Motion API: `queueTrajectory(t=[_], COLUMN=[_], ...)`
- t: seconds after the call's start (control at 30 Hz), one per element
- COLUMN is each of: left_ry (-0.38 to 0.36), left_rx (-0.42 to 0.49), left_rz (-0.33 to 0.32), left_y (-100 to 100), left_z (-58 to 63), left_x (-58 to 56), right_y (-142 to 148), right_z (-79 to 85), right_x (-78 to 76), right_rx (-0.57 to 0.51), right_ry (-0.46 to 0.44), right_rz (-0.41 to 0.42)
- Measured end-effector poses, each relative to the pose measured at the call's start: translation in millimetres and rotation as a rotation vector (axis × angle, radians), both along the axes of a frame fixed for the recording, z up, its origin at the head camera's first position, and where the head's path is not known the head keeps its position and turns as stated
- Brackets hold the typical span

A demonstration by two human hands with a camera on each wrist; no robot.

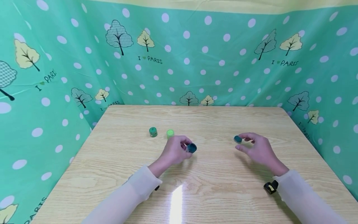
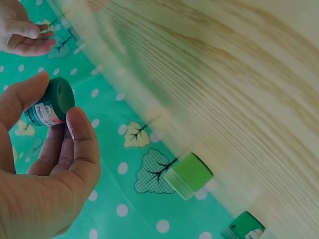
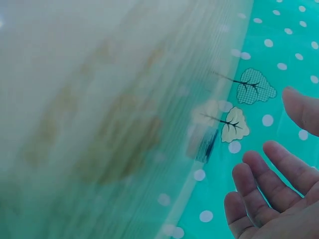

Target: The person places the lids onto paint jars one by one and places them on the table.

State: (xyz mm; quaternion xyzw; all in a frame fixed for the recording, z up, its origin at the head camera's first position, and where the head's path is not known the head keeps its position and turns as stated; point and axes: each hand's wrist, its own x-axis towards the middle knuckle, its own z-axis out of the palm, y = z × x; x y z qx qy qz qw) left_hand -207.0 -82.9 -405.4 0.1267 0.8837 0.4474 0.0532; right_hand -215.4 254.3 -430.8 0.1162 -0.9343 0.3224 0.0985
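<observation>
Ahead of me hangs a teal-green cloth curtain (image 1: 195, 37) with pale lilac polka dots, continuing along my left and right. A plain pale-yellow band (image 1: 195, 6) runs across its top. I see printed grey-checked trees (image 1: 118, 34), pale-yellow trees (image 1: 145, 39) and black "I PARIS" lettering (image 1: 154, 60). Below, my light wood-grain tabletop (image 1: 218, 193) reflects a bright white light streak (image 1: 176, 203) near me.

Room lies behind the lime jar (image 1: 170, 133); left fingers (image 2: 84, 144) crowd its front.

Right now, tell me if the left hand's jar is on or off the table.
Off: the left hand pinches the jar, seen apart from the tabletop against the curtain.
</observation>
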Motion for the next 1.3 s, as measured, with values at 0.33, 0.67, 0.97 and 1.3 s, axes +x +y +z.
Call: queueTrajectory(t=[0.33, 0.67, 0.97, 1.3], left_ry=[0.012, 0.036, 0.031, 0.035], left_rx=[-0.044, -0.05, -0.065, -0.064], left_rz=[0.003, 0.001, 0.006, 0.004], left_y=[-9, -13, -15, -16], left_z=[0.1, 3.1, 1.6, 1.7], left_x=[4.8, 6.8, 7.5, 7.3], right_y=[6, 10, 14, 15], right_z=[5.2, 4.6, 1.4, -2.9], right_x=[-11.7, -20.6, -33.4, -42.5], right_rx=[0.016, -0.005, -0.007, -0.015], right_ry=[-0.1, -0.208, -0.274, -0.345], right_rz=[-0.049, -0.071, -0.093, -0.108])
